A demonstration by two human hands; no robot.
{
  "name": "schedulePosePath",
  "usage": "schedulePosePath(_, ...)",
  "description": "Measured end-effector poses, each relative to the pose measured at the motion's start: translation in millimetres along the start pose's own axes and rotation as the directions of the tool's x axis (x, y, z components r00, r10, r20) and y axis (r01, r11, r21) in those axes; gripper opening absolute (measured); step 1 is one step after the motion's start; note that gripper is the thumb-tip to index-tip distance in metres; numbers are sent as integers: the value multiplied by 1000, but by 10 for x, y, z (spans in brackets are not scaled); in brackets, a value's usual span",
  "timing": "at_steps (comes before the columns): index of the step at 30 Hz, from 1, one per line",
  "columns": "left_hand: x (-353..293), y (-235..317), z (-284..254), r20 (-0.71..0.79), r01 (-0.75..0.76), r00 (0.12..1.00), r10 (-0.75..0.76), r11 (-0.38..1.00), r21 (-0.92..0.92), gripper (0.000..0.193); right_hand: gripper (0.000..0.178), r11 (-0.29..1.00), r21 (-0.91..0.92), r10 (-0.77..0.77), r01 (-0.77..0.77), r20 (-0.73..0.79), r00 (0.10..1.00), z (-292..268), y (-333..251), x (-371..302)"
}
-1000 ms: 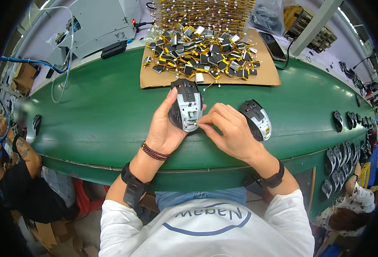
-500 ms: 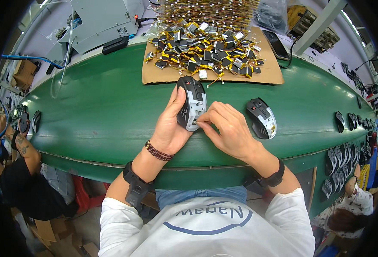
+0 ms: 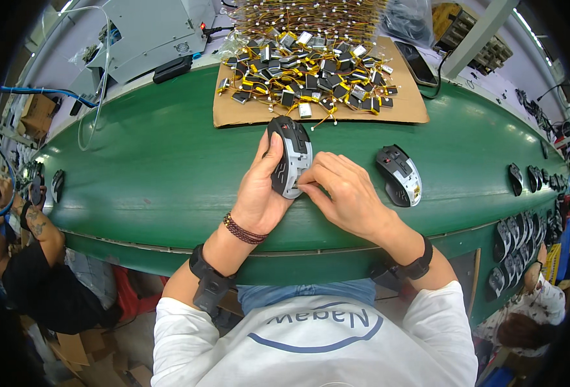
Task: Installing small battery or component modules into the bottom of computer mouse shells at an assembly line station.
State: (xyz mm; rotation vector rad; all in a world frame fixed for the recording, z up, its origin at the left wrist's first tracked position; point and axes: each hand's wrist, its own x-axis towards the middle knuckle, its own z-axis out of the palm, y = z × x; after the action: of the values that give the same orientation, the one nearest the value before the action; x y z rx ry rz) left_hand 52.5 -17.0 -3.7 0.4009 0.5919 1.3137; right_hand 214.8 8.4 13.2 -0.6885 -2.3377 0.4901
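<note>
My left hand (image 3: 259, 187) is wrapped round a black and grey computer mouse (image 3: 295, 155), held tilted above the green work surface. Part of its rear is uncovered, baring a pale inner section. Against that lower section, the thumb and forefinger of my right hand (image 3: 346, 193) are pinched together; whatever lies between the fingertips is too small and hidden to name. To the right of my right hand, a second mouse (image 3: 399, 174) of the same kind lies on the surface, its rear section also bare.
Beyond my hands, a cardboard sheet (image 3: 246, 115) bears a heap of small wired batteries (image 3: 307, 77). A phone (image 3: 416, 64) lies beside it. More mice (image 3: 517, 245) stand in rows at right, near another person (image 3: 533, 309). A second person (image 3: 40, 258) works at left.
Both hands keep nearly the same pose on the mouse, with the right fingertips still at its lower section. The whole view has shifted slightly.
</note>
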Motion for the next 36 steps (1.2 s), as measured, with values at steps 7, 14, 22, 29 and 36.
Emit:
schedulePosePath(7, -21, -60, 66, -87, -40, 995, 45, 998, 55, 30, 10, 1000, -3, -1, 1, -6, 1000, 64, 12, -20)
schedulePosePath(14, 3, 27, -86, 25, 2, 1000, -1, 999, -52, 40, 12, 963, 229, 141, -141, 18, 990, 11, -22, 24)
schedulePosePath(22, -1, 170, -18, 27, -96, 995, 101, 984, -148, 50, 37, 526, 550, 461, -649, 457, 761, -91, 297, -53)
schedulePosePath(29, -2, 134, 19, -6, -107, 994, 106, 990, -95, 48, 26, 274, 865, 553, -421, 217, 805, -61, 288, 20)
schedulePosePath(36, 16, 42, -10, 41, -74, 996, 80, 989, -128, 47, 23, -148, 957, 380, -249, 288, 879, 67, 126, 32)
